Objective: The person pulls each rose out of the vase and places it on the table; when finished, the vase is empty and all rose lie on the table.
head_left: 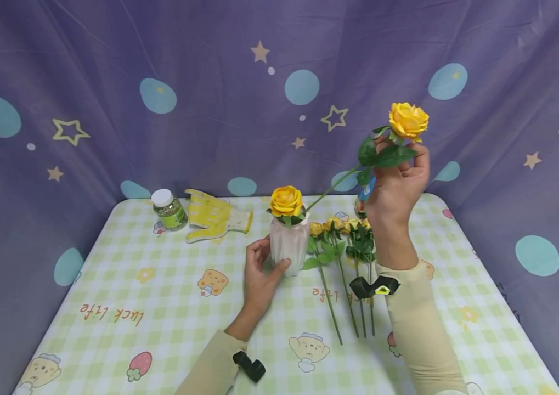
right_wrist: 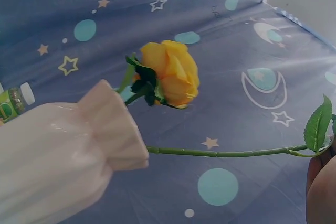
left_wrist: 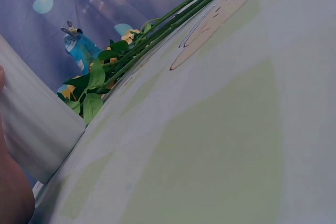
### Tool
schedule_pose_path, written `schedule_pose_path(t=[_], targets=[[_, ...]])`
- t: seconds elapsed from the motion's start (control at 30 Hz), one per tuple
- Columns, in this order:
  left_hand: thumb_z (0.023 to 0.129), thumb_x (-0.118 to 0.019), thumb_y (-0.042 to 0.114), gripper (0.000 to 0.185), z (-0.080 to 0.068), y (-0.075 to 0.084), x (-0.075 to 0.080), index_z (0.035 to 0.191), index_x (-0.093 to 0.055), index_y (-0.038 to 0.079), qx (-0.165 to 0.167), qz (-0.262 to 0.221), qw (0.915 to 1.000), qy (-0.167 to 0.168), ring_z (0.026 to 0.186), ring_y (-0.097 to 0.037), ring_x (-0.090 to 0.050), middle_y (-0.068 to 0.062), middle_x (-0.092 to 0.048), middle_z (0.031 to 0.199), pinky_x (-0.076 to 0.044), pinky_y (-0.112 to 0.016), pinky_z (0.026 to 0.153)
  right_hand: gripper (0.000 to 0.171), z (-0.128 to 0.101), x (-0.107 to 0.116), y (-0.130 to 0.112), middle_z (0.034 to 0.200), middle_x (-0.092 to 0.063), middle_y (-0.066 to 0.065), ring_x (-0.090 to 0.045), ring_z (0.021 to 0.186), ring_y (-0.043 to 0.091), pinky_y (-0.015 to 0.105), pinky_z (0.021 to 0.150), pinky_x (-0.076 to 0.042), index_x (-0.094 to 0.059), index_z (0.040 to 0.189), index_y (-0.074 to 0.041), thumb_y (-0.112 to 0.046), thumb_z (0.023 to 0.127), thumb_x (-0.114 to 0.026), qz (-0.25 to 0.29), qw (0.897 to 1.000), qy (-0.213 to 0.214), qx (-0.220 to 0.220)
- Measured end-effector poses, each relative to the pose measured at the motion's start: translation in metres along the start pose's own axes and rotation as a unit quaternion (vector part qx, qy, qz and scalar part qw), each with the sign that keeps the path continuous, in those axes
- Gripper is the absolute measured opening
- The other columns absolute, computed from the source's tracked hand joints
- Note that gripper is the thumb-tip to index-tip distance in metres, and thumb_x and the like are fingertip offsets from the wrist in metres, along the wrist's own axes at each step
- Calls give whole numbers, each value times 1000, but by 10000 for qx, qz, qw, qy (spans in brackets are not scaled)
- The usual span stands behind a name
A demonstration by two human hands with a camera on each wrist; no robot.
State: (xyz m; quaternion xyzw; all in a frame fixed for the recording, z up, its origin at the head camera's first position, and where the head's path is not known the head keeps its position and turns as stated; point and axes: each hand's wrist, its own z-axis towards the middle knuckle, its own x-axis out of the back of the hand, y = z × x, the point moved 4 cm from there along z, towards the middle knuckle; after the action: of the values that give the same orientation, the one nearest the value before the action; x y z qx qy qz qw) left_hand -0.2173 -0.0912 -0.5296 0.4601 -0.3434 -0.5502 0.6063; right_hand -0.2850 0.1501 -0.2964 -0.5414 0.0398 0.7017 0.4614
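Note:
A white ribbed vase (head_left: 289, 247) stands upright on the table, gripped on its left side by my left hand (head_left: 263, 280). One yellow artificial rose (head_left: 286, 201) sits in its mouth. Above and to the right, my right hand (head_left: 400, 184) pinches a second yellow rose (head_left: 408, 121) just below its bloom, near the leaves. That rose's green stem (right_wrist: 226, 153) slants down, and its lower end is hidden inside the vase mouth. In the left wrist view the vase (left_wrist: 37, 119) and part of the left hand (left_wrist: 13, 182) show at the left edge.
Several more yellow roses (head_left: 333, 225) lie on the checkered tablecloth right of the vase. A blue package (head_left: 365, 189) stands behind them, partly hidden by the right arm. At the back left are a lidded jar (head_left: 169, 211) and a yellow-and-white glove (head_left: 215, 216). A patterned curtain (head_left: 200, 137) encloses the table.

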Motion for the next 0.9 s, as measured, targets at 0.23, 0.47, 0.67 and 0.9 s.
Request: schedule_pose_path(t=[0.23,0.47,0.67,0.9], targets=[[86,-81,7,61,0,2,0,135,-45,6,1,10,10000,14,137,-22,-51,-4,-56,145,-32,-47,119,27,9,4,-10,75,-64,13,-67,89,33,35,68,-59,-51,84,-3,13,84,-74,-187,9991,-100,366],[87,-81,6,60,1,0,0,135,-45,7,-18,-12,10000,4,137,-23,-51,-4,-56,145,-32,-48,119,27,17,10,-19,94,-67,23,-67,87,33,32,63,-57,-58,102,5,11,84,-76,-179,9990,-17,408],[86,-81,5,60,0,-1,0,135,-46,6,5,-55,10000,23,136,-22,-51,-4,-57,145,-32,-48,119,35,21,16,-25,93,-68,25,-69,80,31,32,64,-59,-59,112,8,12,82,-77,-48,9988,141,457],[86,-82,8,59,0,-1,0,134,-47,8,35,-61,10000,39,136,-23,-51,-3,-57,144,-31,-49,119,40,28,25,-35,95,-68,24,-70,85,32,36,75,-60,-61,116,7,11,80,-79,15,9984,397,415]])
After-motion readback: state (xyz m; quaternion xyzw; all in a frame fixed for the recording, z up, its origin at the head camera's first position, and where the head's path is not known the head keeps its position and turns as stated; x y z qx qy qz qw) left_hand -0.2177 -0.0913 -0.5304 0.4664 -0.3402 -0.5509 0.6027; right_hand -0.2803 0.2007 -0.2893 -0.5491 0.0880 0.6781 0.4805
